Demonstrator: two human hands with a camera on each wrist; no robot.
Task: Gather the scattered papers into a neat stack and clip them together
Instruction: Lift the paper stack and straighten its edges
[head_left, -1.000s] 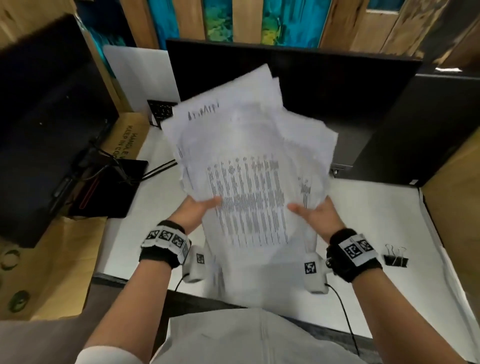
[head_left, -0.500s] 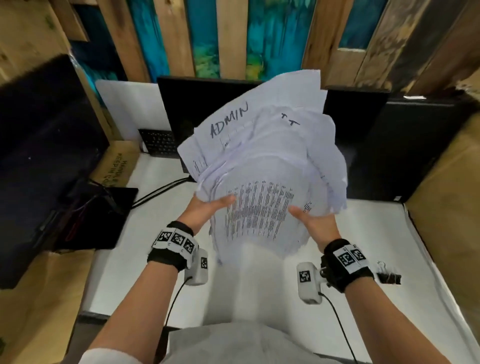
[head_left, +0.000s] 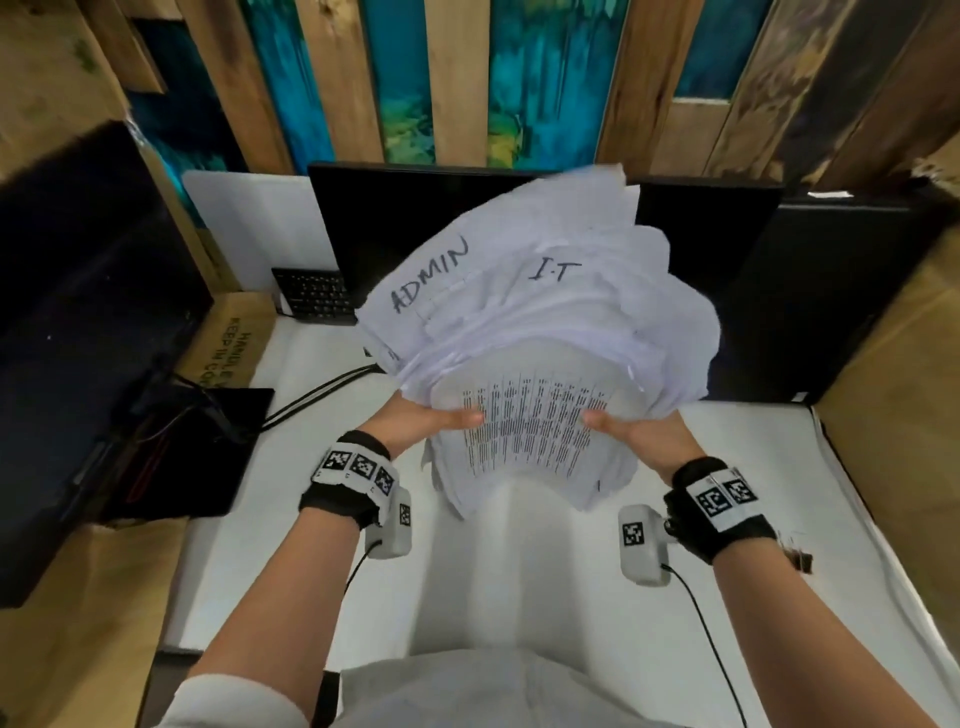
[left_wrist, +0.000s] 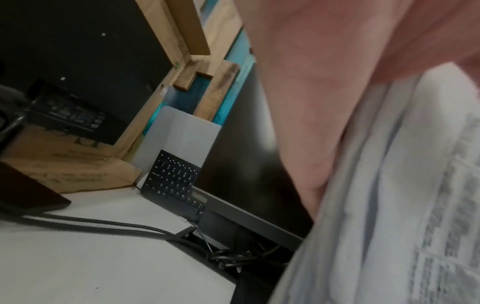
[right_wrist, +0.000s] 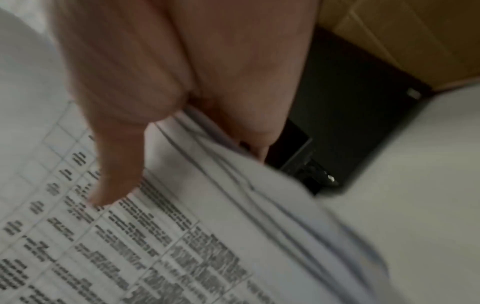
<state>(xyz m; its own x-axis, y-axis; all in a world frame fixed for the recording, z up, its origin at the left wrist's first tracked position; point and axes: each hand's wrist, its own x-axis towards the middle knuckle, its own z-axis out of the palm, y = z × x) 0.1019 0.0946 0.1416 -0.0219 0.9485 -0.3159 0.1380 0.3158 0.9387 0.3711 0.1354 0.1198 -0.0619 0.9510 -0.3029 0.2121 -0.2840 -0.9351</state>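
Observation:
An uneven bundle of white papers (head_left: 540, 332) is held up in the air over the white desk (head_left: 234, 561), its sheets fanned out and curling away from me; two carry the handwritten words ADMIN and I.T, the nearest a printed table. My left hand (head_left: 431, 418) grips the bundle's left edge with the thumb on top. My right hand (head_left: 631, 434) grips the right edge likewise. In the left wrist view the palm (left_wrist: 324, 102) lies against the papers (left_wrist: 389, 205). The right wrist view has the thumb (right_wrist: 114, 174) pressed on the printed sheet (right_wrist: 155, 246). A black binder clip (head_left: 797, 556) lies on the desk, partly hidden behind my right wrist.
A black monitor (head_left: 395, 218) stands behind the papers, a black keyboard (head_left: 314, 293) leaning beside it. Cables (head_left: 311, 397) run across the desk's left part to a dark device (head_left: 171, 452). Cardboard boxes (head_left: 228, 338) and dark panels flank both sides.
Both hands have raised the bundle and tipped it away from me, moving closer together on its near end. The sheets now curl over, showing the I.T page. The view has tilted upward.

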